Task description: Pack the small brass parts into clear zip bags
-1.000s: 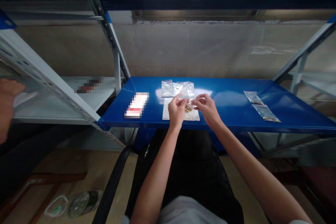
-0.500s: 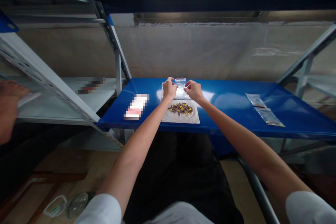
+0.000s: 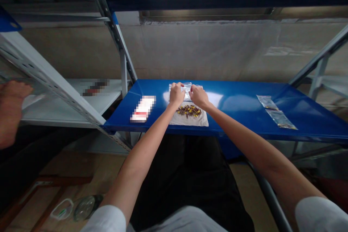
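Observation:
My left hand (image 3: 177,95) and my right hand (image 3: 198,95) are side by side over the back of the blue shelf, fingers bent and pressed on a clear plastic bag (image 3: 187,87) between them. Just in front of them lies a pale cloth (image 3: 201,120) bearing a pile of small brown and yellow pieces (image 3: 189,111). Two clear bags with a little content, an upper one (image 3: 267,102) and a lower one (image 3: 281,119), rest toward the right of the shelf.
A blurred-out flat item (image 3: 143,108) lies left on the blue shelf (image 3: 239,116). Metal uprights (image 3: 51,70) stand at the left. Another person's hand (image 3: 13,94) is over the neighbouring grey shelf (image 3: 62,112). A glass jar (image 3: 86,208) is on the floor.
My hands have come down lower onto the bag, which was raised between my fingertips. The whole view has shifted slightly.

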Demonstrator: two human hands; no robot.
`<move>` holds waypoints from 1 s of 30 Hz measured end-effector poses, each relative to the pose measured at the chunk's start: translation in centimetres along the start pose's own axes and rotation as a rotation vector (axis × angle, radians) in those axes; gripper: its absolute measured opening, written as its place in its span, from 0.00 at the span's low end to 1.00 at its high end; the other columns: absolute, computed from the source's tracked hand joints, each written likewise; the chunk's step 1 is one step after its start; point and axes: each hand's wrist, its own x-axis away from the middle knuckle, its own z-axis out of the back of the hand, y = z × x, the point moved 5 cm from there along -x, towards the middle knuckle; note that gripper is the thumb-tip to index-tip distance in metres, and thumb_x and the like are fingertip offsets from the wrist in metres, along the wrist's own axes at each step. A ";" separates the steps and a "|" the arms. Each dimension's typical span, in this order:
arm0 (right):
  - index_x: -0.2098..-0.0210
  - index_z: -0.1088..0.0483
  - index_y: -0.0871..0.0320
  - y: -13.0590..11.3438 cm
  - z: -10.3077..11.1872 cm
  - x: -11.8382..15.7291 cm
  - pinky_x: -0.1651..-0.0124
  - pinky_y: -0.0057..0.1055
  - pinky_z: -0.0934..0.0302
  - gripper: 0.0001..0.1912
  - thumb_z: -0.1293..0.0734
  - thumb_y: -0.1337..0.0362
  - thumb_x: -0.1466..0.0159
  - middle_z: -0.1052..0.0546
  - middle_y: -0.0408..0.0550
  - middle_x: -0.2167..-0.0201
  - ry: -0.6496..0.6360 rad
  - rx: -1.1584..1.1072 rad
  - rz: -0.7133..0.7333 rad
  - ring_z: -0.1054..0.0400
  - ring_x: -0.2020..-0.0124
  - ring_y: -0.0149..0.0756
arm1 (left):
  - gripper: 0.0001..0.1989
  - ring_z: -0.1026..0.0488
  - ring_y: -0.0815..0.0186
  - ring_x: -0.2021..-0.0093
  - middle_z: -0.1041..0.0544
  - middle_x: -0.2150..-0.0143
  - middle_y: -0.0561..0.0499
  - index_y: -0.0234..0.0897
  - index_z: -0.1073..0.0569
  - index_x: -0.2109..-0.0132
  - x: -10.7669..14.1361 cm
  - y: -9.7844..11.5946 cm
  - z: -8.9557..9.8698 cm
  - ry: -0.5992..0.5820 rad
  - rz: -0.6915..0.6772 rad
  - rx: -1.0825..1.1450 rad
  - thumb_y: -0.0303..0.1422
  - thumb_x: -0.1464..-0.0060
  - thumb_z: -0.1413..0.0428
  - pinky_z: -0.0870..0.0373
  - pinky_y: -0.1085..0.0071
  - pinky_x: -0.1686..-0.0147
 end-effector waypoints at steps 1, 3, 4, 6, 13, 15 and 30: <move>0.53 0.28 0.58 0.0 0.4 0.4 0.53 0.39 0.36 0.08 0.37 0.65 0.29 0.20 0.62 0.54 0.013 0.007 0.003 0.27 0.53 0.51 | 0.10 0.26 0.59 0.52 0.25 0.53 0.41 0.35 0.24 0.56 0.2 0.5 0.1 -0.003 -0.010 0.016 0.19 0.43 0.42 0.31 0.63 0.45; 0.55 0.28 0.57 0.4 1.4 1.5 0.55 0.38 0.36 0.08 0.38 0.63 0.29 0.20 0.60 0.56 0.040 0.022 0.014 0.27 0.55 0.50 | 0.09 0.25 0.60 0.55 0.24 0.53 0.42 0.35 0.23 0.56 0.8 2.1 0.1 -0.030 -0.050 0.076 0.20 0.42 0.42 0.29 0.63 0.46; 0.56 0.28 0.57 0.8 2.0 2.3 0.56 0.37 0.36 0.08 0.38 0.62 0.29 0.20 0.59 0.57 0.053 0.027 0.018 0.27 0.56 0.49 | 0.08 0.24 0.60 0.56 0.23 0.54 0.42 0.36 0.23 0.57 1.2 3.1 -0.1 -0.061 -0.076 0.119 0.20 0.41 0.42 0.29 0.63 0.47; 0.56 0.28 0.57 2.4 3.5 4.2 0.56 0.37 0.36 0.09 0.38 0.61 0.29 0.20 0.58 0.59 0.072 0.033 0.008 0.26 0.58 0.48 | 0.08 0.23 0.61 0.59 0.20 0.59 0.44 0.37 0.22 0.57 2.3 5.4 -0.6 -0.158 -0.119 0.225 0.22 0.41 0.42 0.27 0.64 0.51; 0.45 0.29 0.58 14.5 12.6 14.1 0.57 0.45 0.35 0.17 0.38 0.59 0.31 0.20 0.63 0.58 0.216 0.229 -0.461 0.24 0.57 0.56 | 0.11 0.20 0.63 0.64 0.17 0.61 0.45 0.35 0.20 0.50 8.6 14.4 -7.7 -0.551 -0.216 0.460 0.28 0.39 0.40 0.23 0.65 0.55; 0.43 0.29 0.58 18.8 15.8 16.9 0.57 0.50 0.35 0.20 0.37 0.61 0.32 0.22 0.71 0.53 0.288 0.307 -0.635 0.25 0.54 0.62 | 0.14 0.19 0.62 0.60 0.16 0.56 0.44 0.35 0.21 0.46 10.1 17.2 -11.1 -0.655 -0.258 0.504 0.29 0.39 0.40 0.23 0.64 0.50; 0.53 0.27 0.58 29.8 16.1 20.1 0.57 0.42 0.34 0.18 0.29 0.59 0.41 0.19 0.58 0.64 0.074 0.276 -0.666 0.23 0.58 0.54 | 0.22 0.18 0.56 0.56 0.18 0.48 0.38 0.33 0.25 0.43 12.2 23.4 -22.1 -0.730 -0.016 0.457 0.28 0.45 0.36 0.22 0.61 0.49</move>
